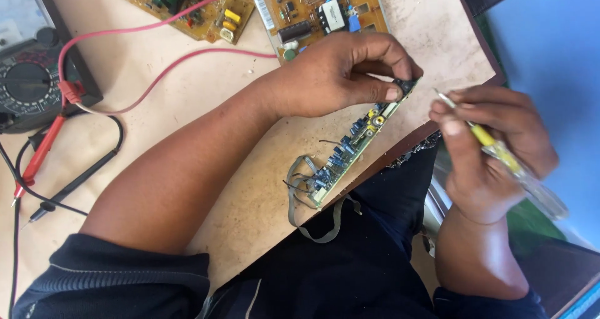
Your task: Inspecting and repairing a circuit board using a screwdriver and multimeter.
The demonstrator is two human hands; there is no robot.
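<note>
Circuit board (350,147), the narrow green strip with blue and yellow parts, is what you are holding on edge at the table's (206,106) near rim, its lower end resting where the tabletop stops above your lap. Your left hand (340,75) is pinching the board's upper end, thumb and fingertips closed firmly on that corner, so the board is standing tilted, not lying flat. Its long axis is running from that pinched upper end down and toward you to the lower end, where grey ribbon cables (306,200) are trailing off over the table edge.

Your right hand (487,150) is hovering just beside the board's upper end, off the table edge, fingers curled tight around a screwdriver (509,162) with a yellow shaft and clear handle. Its thin metal tip is pointing toward the board's upper end, close to your left thumb but not touching the board as far as the view shows. So the board is lying to the left of the tool tip, and the left hand is the one in contact.

Farther from the board, across the table, a multimeter (31,75) with red and black probes (56,162) is sitting, and two larger tan boards (250,6) are lying at the far side.
</note>
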